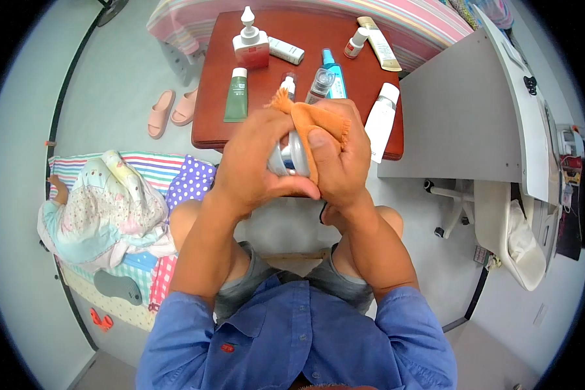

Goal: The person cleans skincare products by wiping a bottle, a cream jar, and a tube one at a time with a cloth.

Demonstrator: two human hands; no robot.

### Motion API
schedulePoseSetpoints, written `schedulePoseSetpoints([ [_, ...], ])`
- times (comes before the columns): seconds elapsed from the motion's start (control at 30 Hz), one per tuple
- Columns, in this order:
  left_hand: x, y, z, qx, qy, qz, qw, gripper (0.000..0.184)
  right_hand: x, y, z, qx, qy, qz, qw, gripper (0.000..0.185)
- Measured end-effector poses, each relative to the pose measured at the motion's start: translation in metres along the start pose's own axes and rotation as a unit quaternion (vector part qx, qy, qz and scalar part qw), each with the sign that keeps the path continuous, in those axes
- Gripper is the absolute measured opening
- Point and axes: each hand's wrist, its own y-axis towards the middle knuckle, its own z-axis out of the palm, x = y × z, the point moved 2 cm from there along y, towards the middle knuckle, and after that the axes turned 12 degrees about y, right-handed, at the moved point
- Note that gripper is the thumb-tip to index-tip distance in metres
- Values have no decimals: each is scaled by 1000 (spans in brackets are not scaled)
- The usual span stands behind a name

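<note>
Above my knees, my left hand [250,159] is wrapped round a small silvery, whitish container [288,156], whose far side is hidden by my fingers. My right hand [338,156] grips an orange cloth [318,121] and presses it against the container's right side. The two hands nearly touch at the thumbs. Just beyond them on the red-brown table [214,91] are a clear-capped bottle [320,85], a blue spray bottle [335,75], a green tube [237,97] and a pump bottle [251,47] with red liquid.
A white bottle [382,120] lies at the table's right edge, a gold tube [379,43] behind it. Pink slippers [160,114] are on the floor at left. Beside bedding [117,201], a small arm of another person shows. A white chair [526,253] stands right.
</note>
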Motion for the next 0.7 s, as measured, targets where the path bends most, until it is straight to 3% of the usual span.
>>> schedulePoseSetpoints([
  [0.07,1,-6,3,-17,-28,55,998,90,-4,-3,0,-3,148,191,970,31],
  [0.1,-4,-10,10,-17,-28,55,998,90,-2,0,-1,-3,148,191,970,31],
  [0.13,-8,-16,21,-37,-181,-58,981,87,-3,2,-1,-36,248,265,931,32],
  [0.17,-8,-21,30,-56,-329,-167,928,84,-3,4,-1,-69,343,333,876,33],
  [0.2,-6,-19,30,-66,-307,-117,942,72,-1,5,0,-69,332,336,879,34],
  [0.23,-4,-16,32,-66,-307,-116,942,72,-4,2,4,-68,331,335,879,34],
  [0.3,5,-11,34,-149,-357,-266,883,60,-10,-7,16,-122,233,213,941,35],
  [0.37,8,-3,27,-131,-358,-302,874,53,-7,-13,28,-118,194,179,957,33],
  [0.43,20,-6,27,-104,-431,-360,821,56,-7,-19,33,-93,56,86,990,33],
  [0.47,21,-9,29,-90,-363,-359,855,64,-8,-21,32,-96,63,84,990,33],
  [0.5,18,-9,30,-90,-364,-358,855,64,-9,-20,29,-96,63,83,990,33],
  [0.57,5,-8,33,-115,-305,-257,910,68,-11,-17,21,-123,91,92,984,33],
  [0.63,-5,-10,36,-106,-346,-225,905,70,-6,-9,11,-124,126,120,977,32],
  [0.7,-21,-9,38,-107,-275,-206,933,70,-6,-5,9,-125,160,149,968,32],
])
